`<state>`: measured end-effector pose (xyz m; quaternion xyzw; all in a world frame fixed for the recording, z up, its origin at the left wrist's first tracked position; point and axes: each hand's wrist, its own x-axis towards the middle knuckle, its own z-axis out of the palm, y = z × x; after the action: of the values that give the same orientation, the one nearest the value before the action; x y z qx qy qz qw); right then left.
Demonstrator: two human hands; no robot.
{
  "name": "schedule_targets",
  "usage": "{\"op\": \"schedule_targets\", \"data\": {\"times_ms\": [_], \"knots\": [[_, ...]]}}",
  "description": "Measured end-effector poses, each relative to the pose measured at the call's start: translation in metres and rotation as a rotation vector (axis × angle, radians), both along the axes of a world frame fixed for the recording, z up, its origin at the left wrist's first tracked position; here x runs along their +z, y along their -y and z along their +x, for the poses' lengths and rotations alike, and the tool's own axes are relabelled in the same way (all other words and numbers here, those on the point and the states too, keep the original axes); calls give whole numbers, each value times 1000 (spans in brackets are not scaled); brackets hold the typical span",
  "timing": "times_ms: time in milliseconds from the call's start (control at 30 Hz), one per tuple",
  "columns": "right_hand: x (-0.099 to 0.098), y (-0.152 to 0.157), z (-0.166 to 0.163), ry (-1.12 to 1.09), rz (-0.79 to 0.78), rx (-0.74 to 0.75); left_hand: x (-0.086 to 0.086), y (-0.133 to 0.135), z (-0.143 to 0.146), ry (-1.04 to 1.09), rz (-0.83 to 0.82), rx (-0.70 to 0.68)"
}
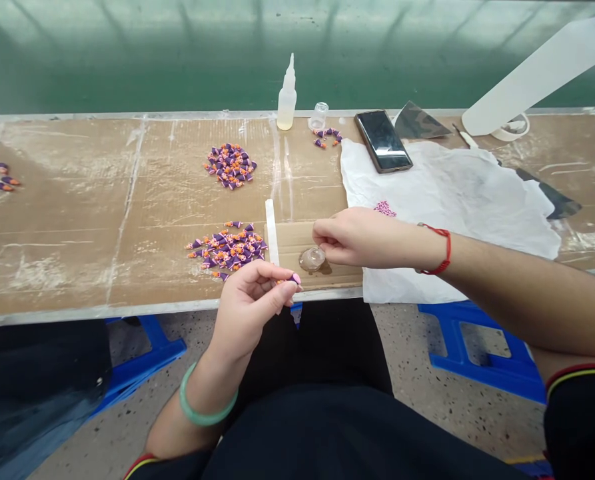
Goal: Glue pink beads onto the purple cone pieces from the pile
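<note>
My left hand [247,303] is closed in a pinch on a small purple, pink and orange clay figure [295,279] just over the table's front edge. The fingers of my right hand [357,237] are pinched beside a small clear cup [314,256] on a piece of cardboard [340,277]. What those fingers hold, if anything, is hidden. A wet patch shows around the cup. Left of the cardboard lies a pile of similar little figures [234,248], with a white strip [272,233] at its side. Tiny pink pieces [385,209] lie on white paper [452,193] behind my right hand.
Farther back are another pile of figures [231,165], a dropper bottle [287,100], a clear cap [319,116] and a phone [383,141]. A tape roll [513,127] sits at the back right, under a long white object [532,73]. Blue stools [487,367] stand below.
</note>
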<state>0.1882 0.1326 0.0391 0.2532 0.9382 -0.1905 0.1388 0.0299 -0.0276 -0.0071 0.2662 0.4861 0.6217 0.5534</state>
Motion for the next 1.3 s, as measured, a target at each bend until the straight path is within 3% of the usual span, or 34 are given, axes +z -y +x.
{"op": "schedule_targets", "data": {"times_ms": [200,400,500,1300], "knots": [[7,4,3,-140,-24,-39,2,-3,1,6,5,25],[24,31,5,-504,-396,-85,9,-3,4,27,-16,40],[28,41,3,-550,-474,-71,10,-1,5,6,0,29],[28,46,3,-567,-384,-45,6,0,9,3,106,41]]}}
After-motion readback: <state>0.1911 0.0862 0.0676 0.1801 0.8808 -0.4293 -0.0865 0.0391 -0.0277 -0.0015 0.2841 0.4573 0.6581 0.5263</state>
